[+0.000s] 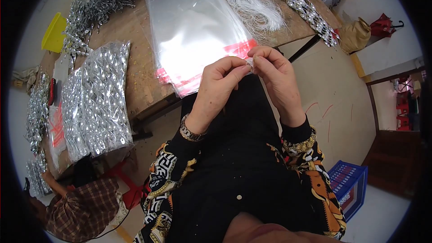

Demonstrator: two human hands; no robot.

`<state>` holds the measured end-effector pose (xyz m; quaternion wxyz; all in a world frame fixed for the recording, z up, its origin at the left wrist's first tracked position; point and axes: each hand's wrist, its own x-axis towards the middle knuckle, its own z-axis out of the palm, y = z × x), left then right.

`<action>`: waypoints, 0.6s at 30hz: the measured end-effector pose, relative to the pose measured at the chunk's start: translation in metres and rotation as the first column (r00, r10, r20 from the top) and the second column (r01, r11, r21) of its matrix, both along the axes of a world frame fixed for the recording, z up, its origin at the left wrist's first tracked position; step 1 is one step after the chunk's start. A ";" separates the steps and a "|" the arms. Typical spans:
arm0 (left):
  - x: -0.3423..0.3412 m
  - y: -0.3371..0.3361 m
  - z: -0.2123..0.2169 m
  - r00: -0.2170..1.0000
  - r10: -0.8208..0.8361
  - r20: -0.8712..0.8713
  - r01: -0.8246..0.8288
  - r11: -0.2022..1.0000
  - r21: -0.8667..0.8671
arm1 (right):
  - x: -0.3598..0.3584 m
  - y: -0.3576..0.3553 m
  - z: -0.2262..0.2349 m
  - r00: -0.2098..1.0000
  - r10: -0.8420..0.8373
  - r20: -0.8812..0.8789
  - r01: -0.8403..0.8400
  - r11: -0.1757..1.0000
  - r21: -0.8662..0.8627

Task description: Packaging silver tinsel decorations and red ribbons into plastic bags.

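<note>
My left hand and my right hand meet just past the near edge of the table, fingertips close together. Between them they pinch a small whitish, crumpled piece. Fingers cover most of it, so I cannot make out its kind. Right behind my hands lies a stack of clear plastic bags with red-printed ends. Beyond my right hand, a loose coil of thin white string rests on the table. A bunch of silver twisted strands sits at the table's right end.
Bagged silver spiral decorations cover the table's left part. Silver tinsel is heaped at the far left, near a yellow container. A person in a checked shirt works at lower left. A blue plastic crate stands on the right floor.
</note>
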<state>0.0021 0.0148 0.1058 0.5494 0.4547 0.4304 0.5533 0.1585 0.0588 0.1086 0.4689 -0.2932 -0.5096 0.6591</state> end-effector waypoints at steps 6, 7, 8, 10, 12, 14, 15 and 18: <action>0.000 0.000 0.002 1.000 0.004 0.007 -0.004 1.000 -0.016 | -0.002 -0.001 0.000 1.000 0.004 -0.015 -0.004 1.000 -0.020; -0.001 0.000 0.002 1.000 0.012 -0.002 -0.012 1.000 -0.018 | -0.002 -0.001 0.000 1.000 0.008 -0.019 -0.009 1.000 -0.021; -0.001 0.000 0.002 1.000 0.018 -0.011 -0.018 1.000 -0.021 | -0.002 -0.001 -0.001 1.000 0.007 -0.019 -0.008 1.000 -0.021; -0.001 0.000 0.003 1.000 0.023 -0.005 -0.024 0.999 -0.026 | -0.003 0.000 -0.004 0.999 -0.008 -0.032 0.007 1.000 -0.023; -0.002 0.000 0.003 0.999 0.033 -0.001 -0.033 0.999 -0.031 | -0.002 0.001 -0.007 0.999 0.006 -0.041 -0.007 1.000 -0.021; -0.003 0.000 0.001 0.998 0.062 -0.018 -0.062 0.998 0.002 | -0.002 0.001 -0.007 0.998 0.019 -0.052 -0.020 1.000 -0.019; -0.003 0.001 0.001 0.998 0.062 -0.019 -0.062 0.998 0.002 | -0.002 0.000 -0.007 0.995 0.013 -0.103 -0.017 0.999 -0.036; -0.004 0.001 0.002 0.998 0.063 -0.018 -0.063 0.998 0.003 | -0.001 0.000 -0.005 0.990 0.021 -0.143 -0.029 0.998 -0.060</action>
